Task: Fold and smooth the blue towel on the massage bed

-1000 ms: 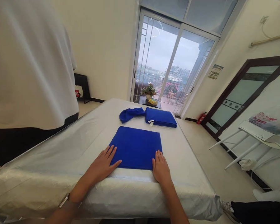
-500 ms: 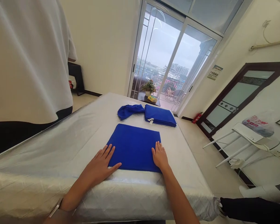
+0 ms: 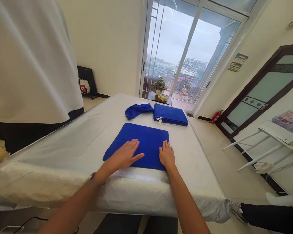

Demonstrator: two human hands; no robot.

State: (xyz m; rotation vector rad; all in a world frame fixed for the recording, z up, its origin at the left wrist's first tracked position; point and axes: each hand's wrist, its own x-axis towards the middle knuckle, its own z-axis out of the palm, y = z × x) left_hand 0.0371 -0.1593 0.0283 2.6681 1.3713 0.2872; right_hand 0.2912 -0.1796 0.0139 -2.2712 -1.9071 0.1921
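Bare and open, a person's two hands work at a folded blue cloth (image 3: 148, 136), neither of them gripping anything. Left hand (image 3: 125, 153): palm down over the left half of the cloth, fingers straight and close together, thumb stretched out to the right; whether it presses or hovers just above, I cannot tell. Right hand (image 3: 167, 155): laid flat along the cloth's right edge, fingers pointing away from the person, thumb close to the fingers.

The cloth is a deep, even royal blue, plain and matte, lying flat and smooth as a four-sided panel. Its far left corner is softly rounded, its far right corner sharper. The left side slants outward, so the near left corner pokes out beyond the left hand. Part of the near edge is hidden behind that hand and wrist.

It lies close to the near edge of a broad surface under a pale, shiny cover (image 3: 95, 130). Farther back, a neat stack of matching blue cloth (image 3: 171, 113) shows white tags (image 3: 159, 120) at its front, just beside a crumpled blue cloth (image 3: 138, 110). At the left stands someone in a white top (image 3: 31, 65).
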